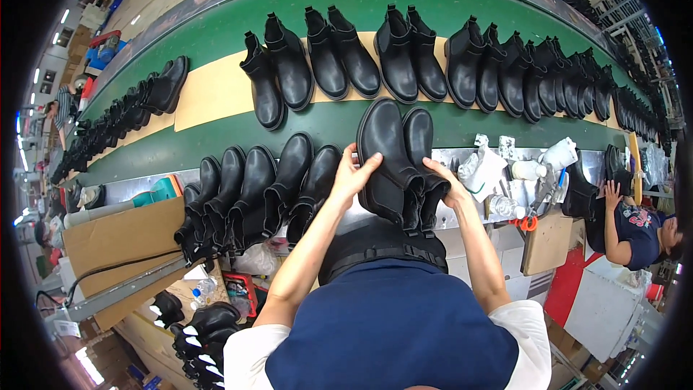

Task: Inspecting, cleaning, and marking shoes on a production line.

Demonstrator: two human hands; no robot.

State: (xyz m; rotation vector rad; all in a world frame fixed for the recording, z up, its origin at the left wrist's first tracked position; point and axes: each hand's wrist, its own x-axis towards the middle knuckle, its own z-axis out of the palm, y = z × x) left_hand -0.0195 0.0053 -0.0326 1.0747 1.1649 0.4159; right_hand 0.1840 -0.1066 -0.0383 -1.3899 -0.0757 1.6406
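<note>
A pair of black ankle boots is between my hands, toes pointing away from me, close to the near edge of the green conveyor belt [332, 124]. My left hand [354, 175] grips the left boot [384, 146] along its outer side, thumb on the upper. The right boot [419, 136] is held by my right hand [449, 182], whose fingers wrap its ankle shaft. Just left of my left hand, several more black boots [254, 177] stand in a row along the metal edge. Ahead on the belt, further pairs of boots [398, 54] rest on tan paper [209, 94].
To the right, the ledge carries white bottles [528, 170], a clear plastic bottle [505, 206] and orange-handled scissors [524, 224]. A cardboard sheet [115, 245] and a metal bar [130, 289] lie at left. Another person [635, 231] works at far right, near more boots.
</note>
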